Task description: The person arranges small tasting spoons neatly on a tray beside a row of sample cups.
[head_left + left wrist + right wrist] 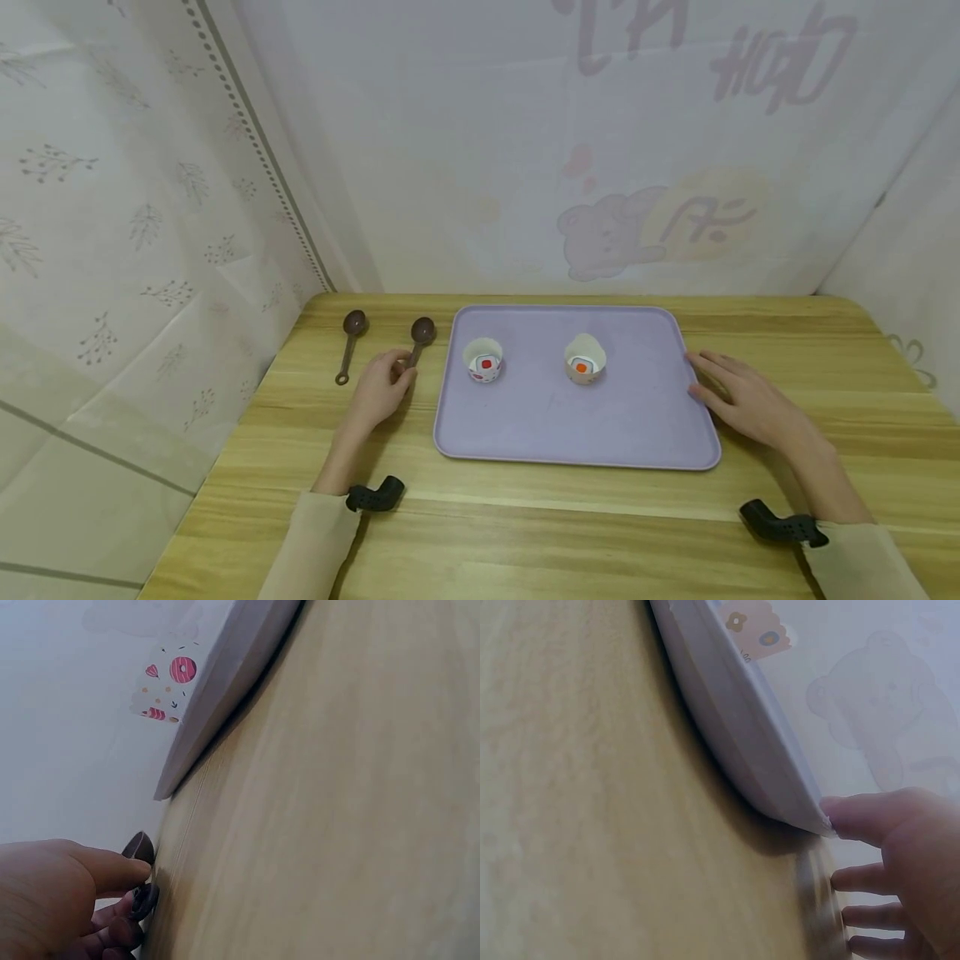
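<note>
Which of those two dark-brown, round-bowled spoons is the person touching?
The dark-brown, round-bowled spoon nearer the lilac rectangular tray: the left hand pinches its handle. The other spoon, farther left, lies untouched.

Backdrop (pixel 480 142) lettering (pixel 783 62), faint, not clearly legible

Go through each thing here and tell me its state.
Left spoon: lying bowl up
Right spoon: bowl up, handle pinched
Tray: flat on the table
Left cup: upright, red item inside
Right cup: upright, orange item inside
Left grip: pinching right spoon
Right grip: uncurled, at tray's right edge
</note>
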The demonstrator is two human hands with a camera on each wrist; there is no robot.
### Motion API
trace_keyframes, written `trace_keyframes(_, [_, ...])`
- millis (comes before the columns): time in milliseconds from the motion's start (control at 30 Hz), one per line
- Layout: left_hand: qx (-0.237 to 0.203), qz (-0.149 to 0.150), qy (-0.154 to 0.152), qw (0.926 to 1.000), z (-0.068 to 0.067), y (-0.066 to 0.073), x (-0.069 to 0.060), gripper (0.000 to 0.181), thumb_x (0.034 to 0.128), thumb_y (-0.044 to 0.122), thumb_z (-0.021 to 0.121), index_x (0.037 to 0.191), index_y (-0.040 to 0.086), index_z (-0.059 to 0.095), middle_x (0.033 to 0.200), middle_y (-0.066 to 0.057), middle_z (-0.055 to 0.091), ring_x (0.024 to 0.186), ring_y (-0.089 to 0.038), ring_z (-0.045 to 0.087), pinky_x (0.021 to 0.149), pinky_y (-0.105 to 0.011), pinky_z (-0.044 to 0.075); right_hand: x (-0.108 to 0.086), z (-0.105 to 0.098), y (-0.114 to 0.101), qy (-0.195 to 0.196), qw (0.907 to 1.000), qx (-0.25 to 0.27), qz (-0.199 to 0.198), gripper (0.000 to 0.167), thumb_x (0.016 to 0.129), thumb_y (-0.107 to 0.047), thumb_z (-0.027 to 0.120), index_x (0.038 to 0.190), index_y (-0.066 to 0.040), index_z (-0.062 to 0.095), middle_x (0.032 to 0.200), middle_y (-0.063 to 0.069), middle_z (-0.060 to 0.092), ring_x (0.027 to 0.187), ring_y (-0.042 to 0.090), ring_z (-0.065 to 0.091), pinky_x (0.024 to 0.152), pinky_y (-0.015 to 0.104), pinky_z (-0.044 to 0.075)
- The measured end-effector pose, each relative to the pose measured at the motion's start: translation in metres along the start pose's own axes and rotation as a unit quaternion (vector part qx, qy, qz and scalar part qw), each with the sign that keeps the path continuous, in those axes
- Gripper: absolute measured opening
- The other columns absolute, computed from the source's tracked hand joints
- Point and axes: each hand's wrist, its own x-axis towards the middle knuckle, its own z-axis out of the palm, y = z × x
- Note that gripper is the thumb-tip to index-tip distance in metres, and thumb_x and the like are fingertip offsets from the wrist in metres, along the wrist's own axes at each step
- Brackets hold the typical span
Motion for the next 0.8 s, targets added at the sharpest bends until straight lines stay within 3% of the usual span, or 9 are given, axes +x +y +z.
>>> trace_keyframes(233, [-0.01,-0.009,-0.01,0.9999,-0.0031,-0.0021,-0.002,0.03,0.0984,0.006,0.064,0.123,-0.01,0.061,0.085,-0.014,0.065,0.067,-0.018,0.055,0.059,-0.028,0.044,-0.0004,-0.0013,-0.002,-0.004,1.0,0.002,0.001,0.06,0.103,-0.034,0.059,0.151,-0.002,0.043,0.149,0.033,0.04,0.135,0.056,0.034,0.104,0.07,0.03])
trace_keyframes(800, [-0.011,-0.036,-0.021,0.9991,-0.0077,-0.0007,-0.002,0.028,0.0979,0.01,0.067,0.121,-0.005,0.065,0.089,-0.014,0.069,0.069,-0.02,0.058,0.06,-0.031,0.046,-0.0002,-0.0014,-0.0029,-0.01,0.9999,0.0,0.005,0.06,0.104,-0.034,0.057,0.152,-0.001,0.041,0.149,0.034,0.039,0.135,0.056,0.033,0.104,0.071,0.03])
